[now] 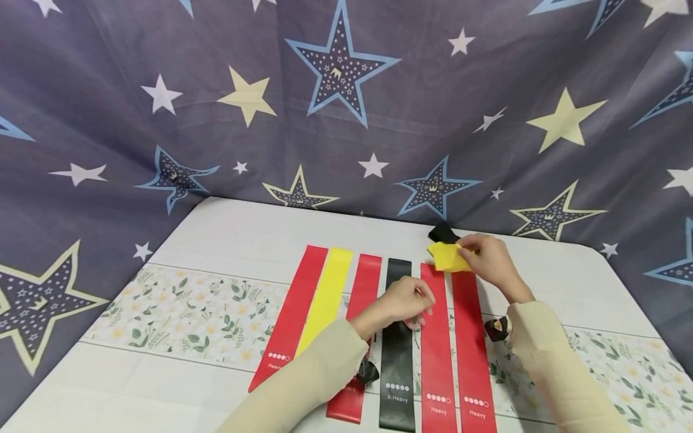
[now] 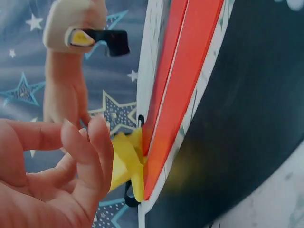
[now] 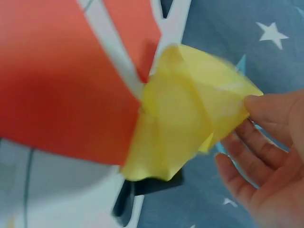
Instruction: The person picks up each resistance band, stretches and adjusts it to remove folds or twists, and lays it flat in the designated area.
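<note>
My right hand (image 1: 491,260) pinches the edge of a crumpled yellow resistance band (image 1: 447,257) at the far right of the table. In the right wrist view the yellow band (image 3: 175,109) spreads from thumb and fingers, partly over the end of a red band. Just behind it lies a bunched black band (image 1: 443,232). My left hand (image 1: 403,299) hovers over a flat black band (image 1: 397,373) marked X-Heavy, beside a red band (image 1: 437,349). Its fingers are loosely bent and hold nothing, as the left wrist view shows too.
More flat bands lie in a row: a red one (image 1: 295,307), a yellow one (image 1: 330,288), another red one (image 1: 364,294) partly under the left arm, and a red one (image 1: 470,337) at the right. Beneath is a white table (image 1: 216,234) with a floral strip; a starry cloth (image 1: 206,54) hangs behind.
</note>
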Action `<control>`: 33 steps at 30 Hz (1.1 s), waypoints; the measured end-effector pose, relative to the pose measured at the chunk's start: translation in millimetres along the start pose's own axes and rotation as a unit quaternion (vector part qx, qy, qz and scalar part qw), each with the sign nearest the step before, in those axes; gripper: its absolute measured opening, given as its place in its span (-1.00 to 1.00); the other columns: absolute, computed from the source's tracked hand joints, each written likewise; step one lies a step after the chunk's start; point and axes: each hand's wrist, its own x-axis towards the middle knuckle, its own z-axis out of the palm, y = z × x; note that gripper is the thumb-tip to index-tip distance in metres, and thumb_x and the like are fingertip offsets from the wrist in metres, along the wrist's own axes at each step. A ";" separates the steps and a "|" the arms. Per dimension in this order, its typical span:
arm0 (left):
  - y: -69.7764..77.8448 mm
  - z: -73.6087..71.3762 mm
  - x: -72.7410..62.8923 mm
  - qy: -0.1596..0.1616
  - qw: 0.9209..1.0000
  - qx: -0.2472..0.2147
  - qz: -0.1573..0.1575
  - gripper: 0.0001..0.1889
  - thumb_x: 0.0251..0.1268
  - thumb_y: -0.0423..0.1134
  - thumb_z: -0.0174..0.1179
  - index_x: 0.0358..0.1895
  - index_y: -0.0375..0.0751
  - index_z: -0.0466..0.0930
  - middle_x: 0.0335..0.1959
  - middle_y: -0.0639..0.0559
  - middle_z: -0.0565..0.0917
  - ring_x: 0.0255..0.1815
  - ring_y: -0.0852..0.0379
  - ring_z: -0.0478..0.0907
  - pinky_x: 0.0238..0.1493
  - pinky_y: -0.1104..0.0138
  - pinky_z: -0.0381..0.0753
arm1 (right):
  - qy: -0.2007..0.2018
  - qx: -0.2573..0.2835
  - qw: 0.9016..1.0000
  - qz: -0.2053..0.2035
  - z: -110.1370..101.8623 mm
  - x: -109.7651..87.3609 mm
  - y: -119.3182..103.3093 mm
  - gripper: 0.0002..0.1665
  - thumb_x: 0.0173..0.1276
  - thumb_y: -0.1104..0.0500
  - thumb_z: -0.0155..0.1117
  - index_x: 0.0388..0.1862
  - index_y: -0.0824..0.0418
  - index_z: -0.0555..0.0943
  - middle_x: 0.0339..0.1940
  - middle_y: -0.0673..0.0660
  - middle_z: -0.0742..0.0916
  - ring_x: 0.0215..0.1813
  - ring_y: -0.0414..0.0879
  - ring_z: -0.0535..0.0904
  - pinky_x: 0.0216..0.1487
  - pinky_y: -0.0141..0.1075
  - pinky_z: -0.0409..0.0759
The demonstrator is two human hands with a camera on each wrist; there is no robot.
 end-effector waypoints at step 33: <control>-9.2 5.0 38.3 0.099 0.992 -0.038 0.063 -0.89 0.32 -0.31 0.15 -0.25 -0.31 0.56 -0.40 -0.08 0.67 -0.45 -0.08 0.66 -0.53 0.44 0.56 | -0.037 0.051 0.998 -0.023 -10.2 -6.8 -47.7 -0.82 0.27 0.37 0.23 -0.18 0.42 0.67 -0.23 0.32 0.73 -0.32 0.05 0.64 -0.28 -0.29 0.61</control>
